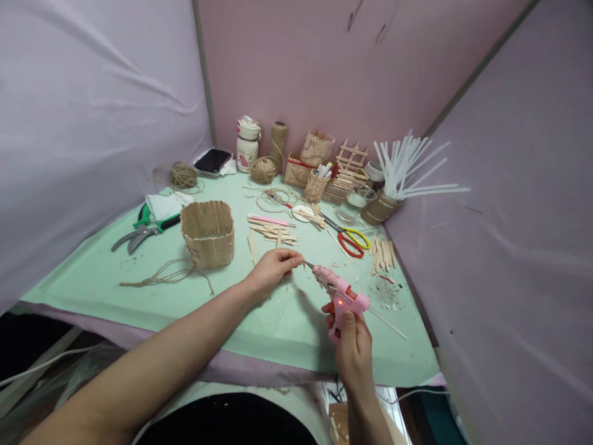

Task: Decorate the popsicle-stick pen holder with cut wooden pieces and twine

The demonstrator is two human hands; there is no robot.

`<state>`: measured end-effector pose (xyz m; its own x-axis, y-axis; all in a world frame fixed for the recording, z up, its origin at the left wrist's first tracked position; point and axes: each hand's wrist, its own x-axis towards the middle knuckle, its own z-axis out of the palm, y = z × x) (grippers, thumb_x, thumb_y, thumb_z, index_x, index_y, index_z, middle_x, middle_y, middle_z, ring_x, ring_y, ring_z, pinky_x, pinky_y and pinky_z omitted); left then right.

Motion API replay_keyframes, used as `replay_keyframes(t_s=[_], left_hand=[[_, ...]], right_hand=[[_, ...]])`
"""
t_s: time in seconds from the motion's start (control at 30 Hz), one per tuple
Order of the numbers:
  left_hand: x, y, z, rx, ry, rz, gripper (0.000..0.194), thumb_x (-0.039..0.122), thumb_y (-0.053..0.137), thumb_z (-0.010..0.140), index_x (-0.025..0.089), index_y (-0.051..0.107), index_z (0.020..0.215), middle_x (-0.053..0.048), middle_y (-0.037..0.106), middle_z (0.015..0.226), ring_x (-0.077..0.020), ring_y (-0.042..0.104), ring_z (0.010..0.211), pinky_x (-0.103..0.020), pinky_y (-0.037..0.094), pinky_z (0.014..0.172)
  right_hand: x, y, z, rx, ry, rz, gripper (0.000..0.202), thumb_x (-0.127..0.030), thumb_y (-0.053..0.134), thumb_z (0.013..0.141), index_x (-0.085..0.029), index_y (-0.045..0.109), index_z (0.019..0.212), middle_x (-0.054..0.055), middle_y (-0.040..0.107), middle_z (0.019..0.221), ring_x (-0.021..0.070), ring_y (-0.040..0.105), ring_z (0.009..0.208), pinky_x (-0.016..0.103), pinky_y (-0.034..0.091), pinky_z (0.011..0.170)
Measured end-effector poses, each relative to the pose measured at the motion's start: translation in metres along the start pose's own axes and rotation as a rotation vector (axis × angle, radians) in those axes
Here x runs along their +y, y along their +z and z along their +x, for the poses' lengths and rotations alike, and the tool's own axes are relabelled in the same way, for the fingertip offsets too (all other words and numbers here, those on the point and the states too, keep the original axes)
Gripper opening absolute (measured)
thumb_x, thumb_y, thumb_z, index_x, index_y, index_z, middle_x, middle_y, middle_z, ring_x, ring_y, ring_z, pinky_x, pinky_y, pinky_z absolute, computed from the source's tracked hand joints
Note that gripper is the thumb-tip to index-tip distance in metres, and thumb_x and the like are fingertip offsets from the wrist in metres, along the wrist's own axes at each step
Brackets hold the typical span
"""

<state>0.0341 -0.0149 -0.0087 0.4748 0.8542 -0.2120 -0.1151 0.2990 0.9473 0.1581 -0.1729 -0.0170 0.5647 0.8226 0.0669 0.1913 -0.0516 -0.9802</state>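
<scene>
My right hand [353, 337] is closed round the grip of the pink glue gun [340, 295], its red light on and a glue stick jutting from the back. The nozzle points up-left, almost touching my left hand [272, 267]. That hand's fingers are pinched together at the nozzle tip; something small seems to sit between them, but I cannot tell what. I judge this to be the gluing step: a dab going onto a small piece. The next move calls for a steady trigger squeeze and fingertips kept off the hot tip.

Just beyond the left hand lies a loose heap of wooden sticks [273, 232], too overlapped to count. Left of it stands one stick-built basket [208, 233] on the green worktop [115, 284], twine trailing from its base. I count one pair of red-and-yellow scissors [348, 238], one pair of green-handled pruners [143, 230], two twine balls, one phone [212, 161] and one bundle of white rods [407, 170].
</scene>
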Motion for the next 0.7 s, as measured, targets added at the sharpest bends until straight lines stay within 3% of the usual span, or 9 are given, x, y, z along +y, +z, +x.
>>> replay_keyframes(t_s=[0.7], left_hand=[[-0.003, -0.0012, 0.0032, 0.025, 0.026, -0.028, 0.038, 0.048, 0.08, 0.056, 0.017, 0.069, 0.073, 0.001, 0.059, 0.067, -0.0083, 0.041, 0.056, -0.024, 0.032, 0.056]], right_hand=[[0.0084, -0.0017, -0.0033, -0.012, 0.01, -0.01, 0.053, -0.063, 0.043, 0.089, -0.015, 0.066, 0.087, 0.002, 0.056, 0.066, 0.0137, 0.048, 0.054, 0.025, 0.04, 0.049]])
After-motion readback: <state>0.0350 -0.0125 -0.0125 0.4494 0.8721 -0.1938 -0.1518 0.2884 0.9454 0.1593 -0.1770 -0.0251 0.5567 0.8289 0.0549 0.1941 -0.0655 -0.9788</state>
